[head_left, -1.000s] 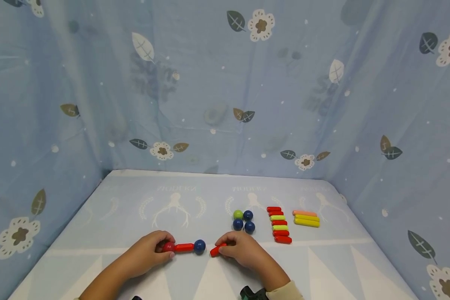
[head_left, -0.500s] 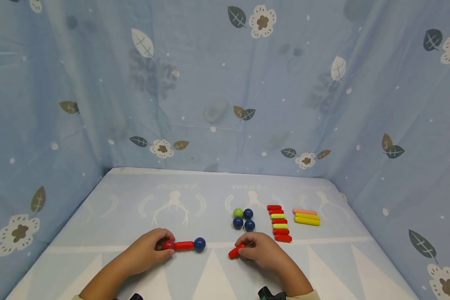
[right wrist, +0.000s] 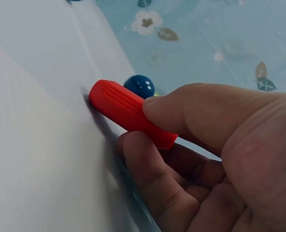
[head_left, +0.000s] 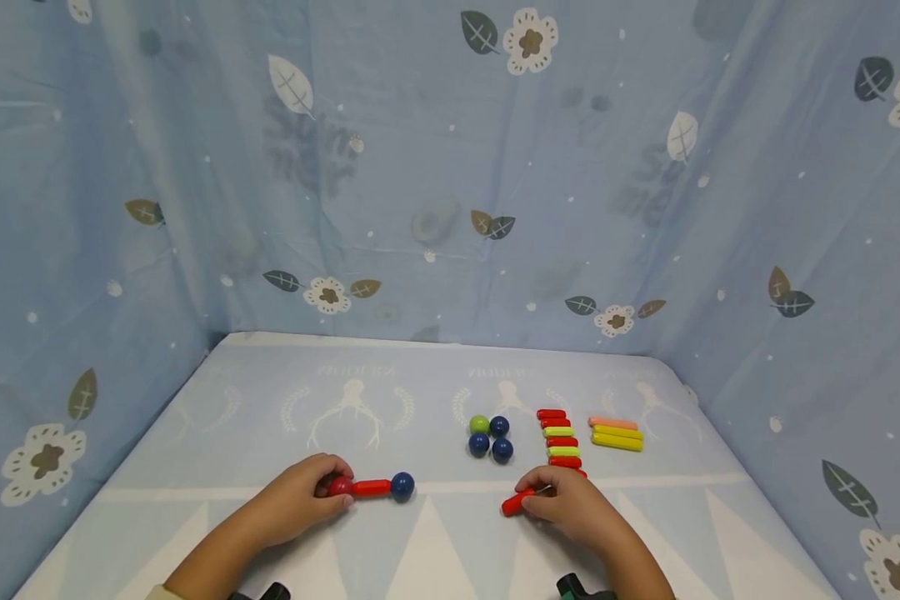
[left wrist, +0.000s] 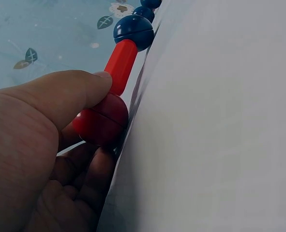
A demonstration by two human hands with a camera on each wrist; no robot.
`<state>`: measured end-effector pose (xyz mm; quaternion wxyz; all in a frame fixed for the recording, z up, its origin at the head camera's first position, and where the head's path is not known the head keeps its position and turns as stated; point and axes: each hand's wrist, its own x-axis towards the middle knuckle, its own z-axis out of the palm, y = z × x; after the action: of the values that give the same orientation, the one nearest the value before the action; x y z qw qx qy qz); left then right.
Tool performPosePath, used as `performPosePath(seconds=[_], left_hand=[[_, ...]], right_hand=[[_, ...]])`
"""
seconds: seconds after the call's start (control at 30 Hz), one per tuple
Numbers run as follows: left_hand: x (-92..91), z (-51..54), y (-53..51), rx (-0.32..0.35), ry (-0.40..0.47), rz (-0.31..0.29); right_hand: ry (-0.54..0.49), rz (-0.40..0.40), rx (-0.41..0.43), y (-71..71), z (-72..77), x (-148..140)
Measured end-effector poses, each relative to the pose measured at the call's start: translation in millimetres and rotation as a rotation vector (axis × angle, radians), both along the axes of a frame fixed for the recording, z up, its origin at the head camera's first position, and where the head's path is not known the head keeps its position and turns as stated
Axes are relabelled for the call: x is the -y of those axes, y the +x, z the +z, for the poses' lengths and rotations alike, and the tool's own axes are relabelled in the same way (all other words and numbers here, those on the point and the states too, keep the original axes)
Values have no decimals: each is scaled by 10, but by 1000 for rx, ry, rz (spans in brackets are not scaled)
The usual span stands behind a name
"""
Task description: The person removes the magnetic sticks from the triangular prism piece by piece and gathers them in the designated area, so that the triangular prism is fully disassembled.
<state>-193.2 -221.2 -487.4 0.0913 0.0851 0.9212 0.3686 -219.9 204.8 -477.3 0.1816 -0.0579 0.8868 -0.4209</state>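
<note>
My left hand (head_left: 300,502) holds a red ball (left wrist: 104,121) between thumb and fingers at the table's left. From that ball a short red rod (head_left: 372,488) runs right to a blue ball (head_left: 402,487); the three form one joined piece lying on the table. Farther right, my right hand (head_left: 573,507) pinches a separate red rod (right wrist: 128,111) between thumb and fingers, low over the tabletop. In the right wrist view its ribbed side and one rounded end stick out past the fingertips. A gap of bare table separates the two hands.
Behind the right hand sit a green ball (head_left: 479,425) and several blue balls (head_left: 502,451). A column of red and lime short rods (head_left: 562,442) lies right of them, its near end partly behind the hand. Yellow rods (head_left: 617,444) and an orange rod (head_left: 612,422) lie farther right.
My right hand has moved right with the red rod, away from the blue ball and toward the column of short rods. The left hand stays on the red ball.
</note>
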Motion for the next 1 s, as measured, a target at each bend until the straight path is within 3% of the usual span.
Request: performPosePath(seconds=[0.2, 0.53, 1.0], left_hand=[[-20, 3, 1, -1, -1, 5], [-15, 15, 0, -7, -3, 3], [-4, -25, 1, 6, 11, 7]], right_hand=[[27, -47, -18, 52, 7, -113], [134, -194, -35, 116, 15, -263], [134, -285, -6, 122, -36, -422]])
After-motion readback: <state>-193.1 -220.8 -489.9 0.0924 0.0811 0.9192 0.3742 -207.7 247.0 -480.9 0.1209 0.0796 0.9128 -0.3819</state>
